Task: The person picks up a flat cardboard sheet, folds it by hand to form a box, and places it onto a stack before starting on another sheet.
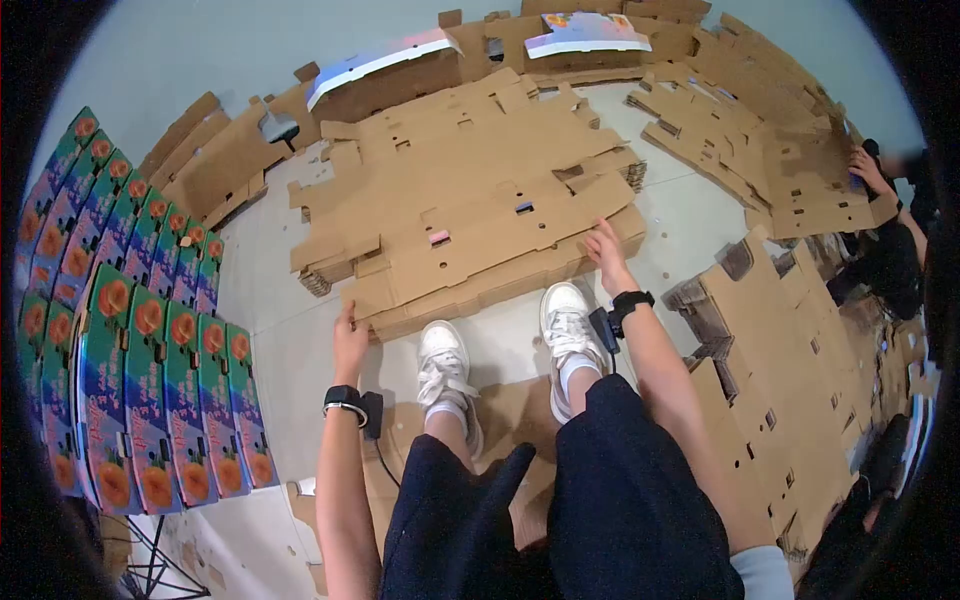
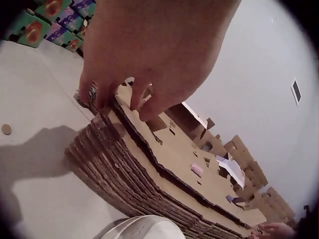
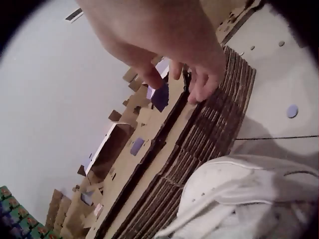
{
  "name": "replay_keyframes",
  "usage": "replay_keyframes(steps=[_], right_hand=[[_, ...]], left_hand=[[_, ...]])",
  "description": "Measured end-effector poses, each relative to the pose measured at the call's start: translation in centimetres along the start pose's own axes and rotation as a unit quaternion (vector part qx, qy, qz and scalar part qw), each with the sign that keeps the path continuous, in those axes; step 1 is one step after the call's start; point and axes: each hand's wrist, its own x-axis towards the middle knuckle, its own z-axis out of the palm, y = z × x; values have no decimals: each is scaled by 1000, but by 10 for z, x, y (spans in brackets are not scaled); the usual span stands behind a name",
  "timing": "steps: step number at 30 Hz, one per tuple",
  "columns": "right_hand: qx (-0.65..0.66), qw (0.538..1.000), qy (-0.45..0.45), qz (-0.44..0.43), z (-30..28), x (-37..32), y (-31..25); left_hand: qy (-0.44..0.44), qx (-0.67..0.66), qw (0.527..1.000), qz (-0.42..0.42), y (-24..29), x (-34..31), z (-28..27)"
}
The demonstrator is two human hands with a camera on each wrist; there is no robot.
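Observation:
A stack of flat brown cardboard [image 1: 490,294] lies on the floor before the person's shoes, its top sheet [image 1: 485,232] pierced by small slots. At the stack's near left corner, the left hand [image 1: 349,346] grips the top sheet's edge; in the left wrist view this hand [image 2: 149,55] has its fingers bent over that edge. The right hand [image 1: 607,254] is at the near right corner. In the right wrist view the right hand [image 3: 164,35] pinches the upper cardboard [image 3: 167,112] at its edge, thumb on top and fingers at the layered side.
Green and blue printed boxes [image 1: 150,400] stand in rows at the left. More cardboard [image 1: 790,370] is piled at the right, and further pieces lean along the back wall. Another person [image 1: 890,235] is at the far right. White shoes [image 1: 443,365] stand close to the stack.

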Motion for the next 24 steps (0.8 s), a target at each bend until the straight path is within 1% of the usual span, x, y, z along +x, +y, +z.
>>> replay_keyframes(steps=[2, 4, 5, 6, 8, 9, 10, 12, 13, 14, 15, 16, 17, 18, 19, 20, 21, 22, 23, 24], right_hand=[[9, 1000, -10, 8, 9, 2, -3], [10, 1000, -19, 12, 13, 5, -12], [5, 999, -27, -17, 17, 6, -16], [1, 998, -34, -45, 19, 4, -20], [7, 998, -42, -40, 19, -6, -28], [15, 998, -48, -37, 17, -12, -29], [14, 998, -48, -38, 12, -15, -20], [53, 996, -3, -65, -8, -23, 4], [50, 996, -3, -68, -18, -27, 11], [-48, 995, 5, -87, -27, -31, 20], [-144, 984, 11, -104, -34, -29, 29], [-208, 963, -6, -170, -45, -13, 45], [-206, 964, -9, -169, -57, 6, 60], [-274, 945, -8, -181, -67, 26, 71], [-340, 920, -8, -194, -62, 29, 65], [-342, 919, -10, -198, -60, 28, 61], [-352, 928, -28, -116, -52, 9, 41], [-361, 931, -46, -34, -44, -6, 21], [-365, 929, -50, -40, -39, -10, 4], [-373, 922, -100, 1, -37, -11, -11]], left_hand=[[-24, 22, 999, 24, -20, 2, 8], [-25, 32, 999, -3, -1, -12, 13], [-30, 47, 998, -21, 7, -17, 15], [-29, 46, 998, -23, 1, -16, 17], [2, 97, 994, 40, -14, -14, 20], [3, 97, 995, 38, -18, -15, 19], [-6, 96, 995, 39, -20, -16, 19], [-12, 87, 995, 42, -23, -16, 21], [-30, 83, 994, 57, -26, -18, 22], [-49, 82, 993, 71, -28, -21, 21], [-49, 83, 993, 70, -31, -24, 22], [-22, 122, 989, 79, -35, -26, 25], [4, 160, 983, 88, -37, -28, 25], [7, 161, 983, 87, -34, -29, 24], [8, 136, 987, 79, -31, -30, 22], [9, 110, 991, 72, -27, -31, 21], [13, 106, 992, 72, -22, -31, 18], [-2, 116, 993, 37, -16, -32, 14], [-15, 125, 992, 1, -11, -33, 10], [-9, 121, 993, 0, -6, -35, 7]])
